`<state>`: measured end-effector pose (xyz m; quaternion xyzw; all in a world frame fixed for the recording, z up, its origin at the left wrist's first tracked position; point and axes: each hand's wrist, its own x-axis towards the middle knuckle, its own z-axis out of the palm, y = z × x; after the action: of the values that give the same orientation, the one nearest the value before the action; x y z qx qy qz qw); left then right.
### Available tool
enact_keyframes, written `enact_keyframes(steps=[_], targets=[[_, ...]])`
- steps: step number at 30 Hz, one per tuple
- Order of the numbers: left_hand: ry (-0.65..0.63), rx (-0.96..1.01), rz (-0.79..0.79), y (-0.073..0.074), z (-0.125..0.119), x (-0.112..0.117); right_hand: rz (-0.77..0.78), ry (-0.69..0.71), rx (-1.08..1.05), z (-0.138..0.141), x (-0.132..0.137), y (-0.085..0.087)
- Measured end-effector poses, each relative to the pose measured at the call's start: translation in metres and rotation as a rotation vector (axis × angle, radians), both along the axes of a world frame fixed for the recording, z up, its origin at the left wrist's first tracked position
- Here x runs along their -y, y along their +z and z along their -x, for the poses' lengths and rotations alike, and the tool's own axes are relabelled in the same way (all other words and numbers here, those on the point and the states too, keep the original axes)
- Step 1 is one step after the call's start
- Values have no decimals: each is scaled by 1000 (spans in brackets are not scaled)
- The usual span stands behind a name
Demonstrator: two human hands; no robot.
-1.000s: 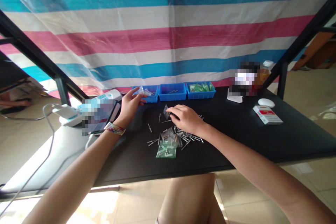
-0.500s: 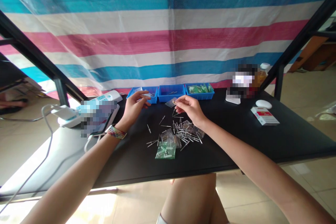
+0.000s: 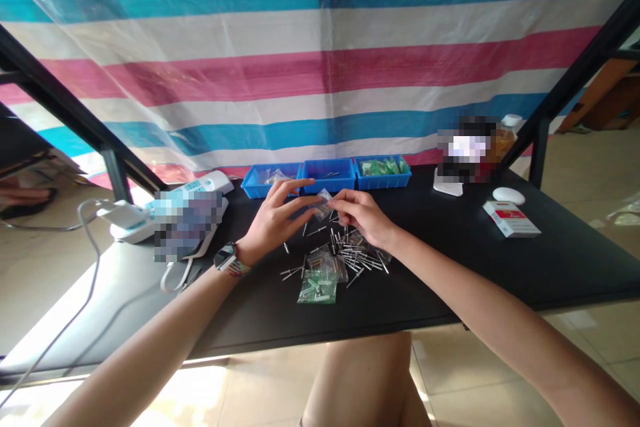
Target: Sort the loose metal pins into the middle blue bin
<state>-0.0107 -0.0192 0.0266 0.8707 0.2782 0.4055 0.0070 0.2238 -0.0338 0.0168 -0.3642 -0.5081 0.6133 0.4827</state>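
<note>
Pinched between the thumb and fingers of my right hand (image 3: 364, 217) is a small clear plastic bag (image 3: 321, 205). My left hand (image 3: 281, 213) reaches in from the other side with fingers stretched and apart, its fingertips at the bag's left edge; whether they grip it is unclear. Below the hands lies a loose pile of silvery blind rivets (image 3: 357, 255), several scattered to the left. Clear bags with small brownish parts (image 3: 325, 261) lie among them. In front of these is a green bag (image 3: 318, 288) with pale pieces inside.
Along the back stand three blue bins: the left bin (image 3: 250, 185) holds clear bags, the middle bin (image 3: 345, 180) a few rivets, the right bin (image 3: 383, 181) green bags. A power strip (image 3: 213, 181) and cables are left; a white-red box (image 3: 513, 219) and white oval object (image 3: 509, 196) right.
My left hand has moved right and down from the left bin to the clear bag in my right hand. The right hand has stayed nearly in place, still holding the bag.
</note>
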Motion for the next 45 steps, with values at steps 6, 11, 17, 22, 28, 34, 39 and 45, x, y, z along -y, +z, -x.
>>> enact_keyframes(steps=[6, 11, 17, 22, 28, 34, 39, 45], targets=[[36, 211, 246, -3, -7, 4, -331, -132, 207, -4, 4, 1], [-8, 366, 630, -1, -13, 5, -990, -320, 677, -9, 8, -3], [-130, 299, 732, 3, -14, 8, -1069, -338, 756, -6, 11, -4], [-118, 270, 421, 0, -13, 9, -731, -263, 477, -4, 3, -6], [-17, 6, -56, 1, -7, 5, -273, -18, 147, -3, -7, -8], [0, 93, 14, 2, -4, 4, -248, 126, 163, -7, 6, 4], [201, 489, 358, -5, 1, -14, -497, 240, 413, -9, 17, 13], [246, 930, 630, -14, 21, -43, -859, 475, 812, -10, 25, 18]])
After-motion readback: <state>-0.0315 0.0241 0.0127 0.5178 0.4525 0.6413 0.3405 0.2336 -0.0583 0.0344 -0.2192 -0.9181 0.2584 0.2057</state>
